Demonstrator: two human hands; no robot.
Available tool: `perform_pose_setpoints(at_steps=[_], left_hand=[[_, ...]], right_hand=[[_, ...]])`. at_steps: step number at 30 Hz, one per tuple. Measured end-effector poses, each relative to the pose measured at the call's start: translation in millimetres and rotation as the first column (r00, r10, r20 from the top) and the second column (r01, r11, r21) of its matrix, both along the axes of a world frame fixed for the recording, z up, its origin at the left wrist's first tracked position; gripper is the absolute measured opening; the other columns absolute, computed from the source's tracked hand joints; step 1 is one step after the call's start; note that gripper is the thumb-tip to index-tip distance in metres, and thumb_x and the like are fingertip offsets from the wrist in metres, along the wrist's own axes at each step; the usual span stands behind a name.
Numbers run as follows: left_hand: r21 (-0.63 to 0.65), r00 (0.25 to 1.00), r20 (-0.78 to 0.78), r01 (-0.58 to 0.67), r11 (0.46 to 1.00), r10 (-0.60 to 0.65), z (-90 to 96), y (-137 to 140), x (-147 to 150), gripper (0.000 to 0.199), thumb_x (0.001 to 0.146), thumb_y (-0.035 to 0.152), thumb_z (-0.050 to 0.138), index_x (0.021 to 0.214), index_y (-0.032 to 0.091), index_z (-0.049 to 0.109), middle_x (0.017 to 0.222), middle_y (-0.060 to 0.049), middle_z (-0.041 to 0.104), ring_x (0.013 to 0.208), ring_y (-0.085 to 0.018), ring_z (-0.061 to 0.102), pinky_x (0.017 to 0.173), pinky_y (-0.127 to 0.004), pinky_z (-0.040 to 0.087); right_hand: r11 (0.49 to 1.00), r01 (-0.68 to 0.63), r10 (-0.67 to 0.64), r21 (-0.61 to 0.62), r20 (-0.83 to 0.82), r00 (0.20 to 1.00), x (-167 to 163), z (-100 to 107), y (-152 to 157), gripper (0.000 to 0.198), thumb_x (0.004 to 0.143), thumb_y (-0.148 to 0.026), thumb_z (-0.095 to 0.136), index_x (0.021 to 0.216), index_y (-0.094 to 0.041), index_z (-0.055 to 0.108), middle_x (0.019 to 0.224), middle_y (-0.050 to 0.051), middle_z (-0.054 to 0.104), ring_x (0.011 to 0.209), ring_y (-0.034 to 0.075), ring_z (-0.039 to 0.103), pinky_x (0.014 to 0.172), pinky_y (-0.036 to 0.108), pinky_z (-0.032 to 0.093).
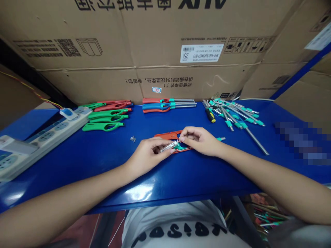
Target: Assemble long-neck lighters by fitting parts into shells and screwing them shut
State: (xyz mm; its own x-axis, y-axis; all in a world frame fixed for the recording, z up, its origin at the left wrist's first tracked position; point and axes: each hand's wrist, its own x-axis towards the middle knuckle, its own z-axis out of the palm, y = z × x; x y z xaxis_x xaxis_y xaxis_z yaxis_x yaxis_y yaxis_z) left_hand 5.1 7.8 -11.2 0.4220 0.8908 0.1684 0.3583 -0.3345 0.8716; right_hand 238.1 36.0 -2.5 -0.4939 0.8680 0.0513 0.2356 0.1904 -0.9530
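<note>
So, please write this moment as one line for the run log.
left hand: holds clear part | right hand: at its tip | beneath: orange casing | table left: small metal pieces | beyond: screwdriver

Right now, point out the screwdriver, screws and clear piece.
Screwdriver (210, 115): head view, middle of the black-and-yellow handle.
Screws (132, 139): head view, middle of the small pile.
Clear piece (169, 146): head view, middle of its body.

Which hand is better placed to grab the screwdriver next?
Probably the right hand: it is nearer the screwdriver, while the left hand, farther off, holds the clear part.
</note>
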Motion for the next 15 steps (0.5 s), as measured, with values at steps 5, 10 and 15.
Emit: perform_pose_setpoints(at_steps=[5, 10, 15], left_hand=[[-0.001, 1.000, -0.022, -0.022, 1.000, 0.022, 3.1, -0.2, 0.4, 0.028, 0.092, 0.039, 0.067, 0.107, 0.018, 0.079, 0.089, -0.006, 0.077, 0.067, -0.015, 0.062, 0.059, -0.024, 0.046], [0.012, 0.999, -0.046, 0.003, 1.000, -0.002, 3.8, -0.8, 1.7, 0.027, 0.094, 0.037, 0.064, 0.107, 0.018, 0.079, 0.084, -0.004, 0.075, 0.067, -0.015, 0.063, 0.060, -0.024, 0.046], [0.053, 0.999, -0.041, 0.007, 0.999, -0.005, 2.7, -0.9, 2.5, 0.025, 0.094, 0.035, 0.064, 0.105, 0.019, 0.079, 0.086, -0.004, 0.076, 0.068, -0.015, 0.063, 0.061, -0.024, 0.047]], right_hand=[[1.000, 0.004, -0.003, -0.017, 0.023, 1.000, -0.8, -0.8, -0.7, 0.036, 0.084, -0.053, 0.068, 0.083, -0.017, 0.063, 0.072, 0.000, 0.059, 0.062, 0.012, 0.049, 0.058, 0.026, 0.039], [1.000, 0.012, -0.012, 0.002, 0.043, 0.999, -1.5, -2.4, -1.8, 0.038, 0.084, -0.055, 0.066, 0.082, -0.017, 0.061, 0.070, 0.000, 0.057, 0.059, 0.010, 0.044, 0.054, 0.025, 0.034], [1.000, 0.016, -0.017, 0.014, 0.063, 0.998, -1.5, -2.1, -2.6, 0.039, 0.085, -0.056, 0.065, 0.082, -0.017, 0.061, 0.069, 0.000, 0.057, 0.057, 0.010, 0.044, 0.053, 0.025, 0.034]])
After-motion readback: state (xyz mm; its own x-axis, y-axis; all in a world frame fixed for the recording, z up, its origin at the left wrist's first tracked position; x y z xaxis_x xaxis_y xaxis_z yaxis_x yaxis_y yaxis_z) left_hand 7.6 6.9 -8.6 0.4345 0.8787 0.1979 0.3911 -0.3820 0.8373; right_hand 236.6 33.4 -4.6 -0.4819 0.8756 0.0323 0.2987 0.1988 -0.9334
